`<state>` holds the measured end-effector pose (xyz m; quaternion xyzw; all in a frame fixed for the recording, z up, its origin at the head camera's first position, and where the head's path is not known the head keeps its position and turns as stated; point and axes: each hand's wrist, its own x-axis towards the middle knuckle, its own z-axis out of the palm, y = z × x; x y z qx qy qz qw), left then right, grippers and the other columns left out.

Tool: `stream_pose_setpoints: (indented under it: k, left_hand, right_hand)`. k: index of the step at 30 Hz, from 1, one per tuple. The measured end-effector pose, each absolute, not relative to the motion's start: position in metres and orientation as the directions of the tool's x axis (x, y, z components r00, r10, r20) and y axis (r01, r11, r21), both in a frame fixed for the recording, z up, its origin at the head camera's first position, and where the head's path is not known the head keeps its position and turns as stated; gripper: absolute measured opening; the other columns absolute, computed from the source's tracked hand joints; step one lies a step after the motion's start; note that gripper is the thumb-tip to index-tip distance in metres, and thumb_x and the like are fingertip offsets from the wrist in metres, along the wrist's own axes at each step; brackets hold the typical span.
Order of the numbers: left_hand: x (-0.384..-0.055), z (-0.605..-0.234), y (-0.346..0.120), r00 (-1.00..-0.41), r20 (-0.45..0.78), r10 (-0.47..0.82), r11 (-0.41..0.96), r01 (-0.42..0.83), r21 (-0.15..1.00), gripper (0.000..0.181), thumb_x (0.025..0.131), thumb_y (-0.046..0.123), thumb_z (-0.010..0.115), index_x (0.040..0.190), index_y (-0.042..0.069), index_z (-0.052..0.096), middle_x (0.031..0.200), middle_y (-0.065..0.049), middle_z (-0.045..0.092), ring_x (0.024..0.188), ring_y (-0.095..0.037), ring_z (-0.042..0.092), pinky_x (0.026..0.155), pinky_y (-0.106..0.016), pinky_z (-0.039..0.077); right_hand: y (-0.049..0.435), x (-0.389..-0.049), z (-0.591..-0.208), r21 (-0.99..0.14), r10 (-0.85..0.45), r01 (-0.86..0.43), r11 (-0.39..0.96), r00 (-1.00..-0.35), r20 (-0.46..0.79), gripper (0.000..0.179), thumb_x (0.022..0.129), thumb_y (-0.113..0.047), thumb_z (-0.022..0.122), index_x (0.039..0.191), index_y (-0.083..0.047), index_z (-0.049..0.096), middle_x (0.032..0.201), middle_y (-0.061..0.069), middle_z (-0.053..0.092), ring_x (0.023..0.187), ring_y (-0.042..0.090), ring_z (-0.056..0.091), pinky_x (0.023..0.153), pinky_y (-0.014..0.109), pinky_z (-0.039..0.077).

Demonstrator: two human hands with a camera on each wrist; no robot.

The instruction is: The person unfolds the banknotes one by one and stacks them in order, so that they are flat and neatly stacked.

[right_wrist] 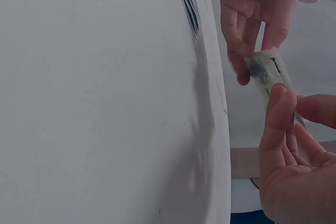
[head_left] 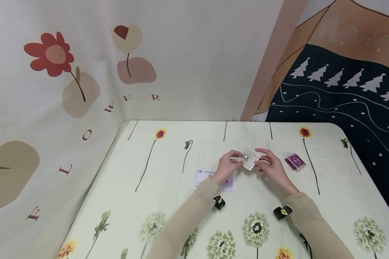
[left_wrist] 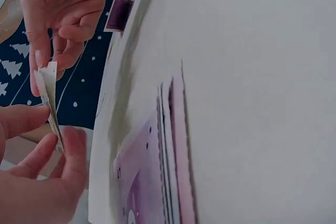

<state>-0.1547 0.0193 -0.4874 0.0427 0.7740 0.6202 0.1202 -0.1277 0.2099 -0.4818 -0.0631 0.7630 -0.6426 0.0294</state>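
Observation:
A small folded paper note point(head_left: 250, 159), pale with a grey-green print, is held above the table between both hands. My left hand point(head_left: 227, 167) pinches its left side between thumb and fingers. On the opposite side, the thumb and fingertips of my right hand point(head_left: 273, 169) grip the note. In the left wrist view the note point(left_wrist: 51, 85) appears nearly edge-on, its folded layers slightly spread. Beneath my left wrist lies a stack of lilac paper notes point(head_left: 202, 175) printed with a 5, partly hidden by that hand.
A folded dark purple paper note point(head_left: 296, 162) lies right of my right hand. The table point(head_left: 168, 201) has a pale cloth printed with flowers. Behind it hangs a white flower-patterned curtain point(head_left: 194, 64); a dark cloth with white trees point(head_left: 337, 93) hangs at right.

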Motion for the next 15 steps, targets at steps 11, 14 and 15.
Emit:
stream_pose_setpoints:
  k: [11,14,15]
  left_hand:
    - [-0.147,-0.471,0.010,-0.945,-0.036,0.325,0.337,0.080,0.938,0.031,0.085,0.015,0.074,0.113,0.007,0.065,0.123,-0.007,0.060,0.120,-0.027,0.051,0.094,-0.030,0.045]
    - [-0.148,-0.471,0.007,-0.935,-0.034,0.354,0.314,0.085,0.946,0.032,0.085,0.016,0.074,0.113,0.005,0.063,0.118,-0.006,0.063,0.114,-0.024,0.056,0.092,-0.028,0.046]
    - [-0.149,-0.471,0.006,-0.931,-0.036,0.364,0.293,0.077,0.953,0.033,0.086,0.016,0.073,0.114,0.005,0.062,0.117,-0.006,0.064,0.112,-0.024,0.058,0.090,-0.027,0.048]
  right_hand:
    - [0.198,-0.127,-0.476,-0.987,-0.165,-0.088,0.136,-0.984,0.065,0.049,0.093,0.004,0.057,0.139,0.004,0.041,0.103,0.025,0.062,0.078,0.013,0.065,0.060,0.029,0.053]
    - [0.195,-0.128,-0.476,-0.986,-0.165,-0.088,0.145,-0.984,0.064,0.049,0.093,0.003,0.057,0.139,0.002,0.041,0.106,0.028,0.061,0.078,0.012,0.064,0.061,0.030,0.053]
    - [0.194,-0.128,-0.476,-0.985,-0.166,-0.088,0.150,-0.984,0.062,0.049,0.093,0.003,0.058,0.140,0.001,0.041,0.107,0.028,0.061,0.079,0.012,0.064,0.061,0.030,0.053]
